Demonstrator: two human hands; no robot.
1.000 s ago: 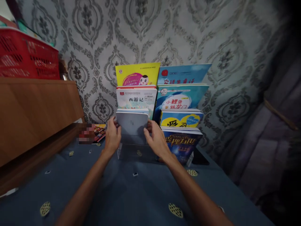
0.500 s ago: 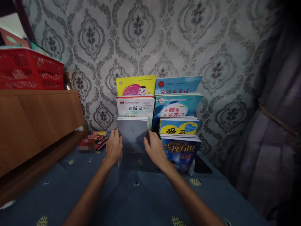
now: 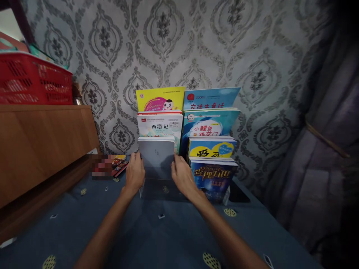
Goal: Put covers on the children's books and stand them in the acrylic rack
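Note:
A grey-covered book stands upright at the front of the left row, in a clear tiered book rack. My left hand is closed on its left edge and my right hand on its right edge, with the fingertips partly hidden behind it. Behind it rise a white book with Chinese characters and a yellow book. The right row holds a dark blue book in front, then a blue and yellow book, a teal book and a blue book.
A dark blue patterned cloth covers the surface. Some books lie flat at the left, partly pixelated. Beyond them is a wooden cabinet with a red plastic basket on top. A grey curtain hangs at the right.
The whole view has shifted slightly, so everything sits a little higher and further left. Both hands keep their places at the sides of the grey book.

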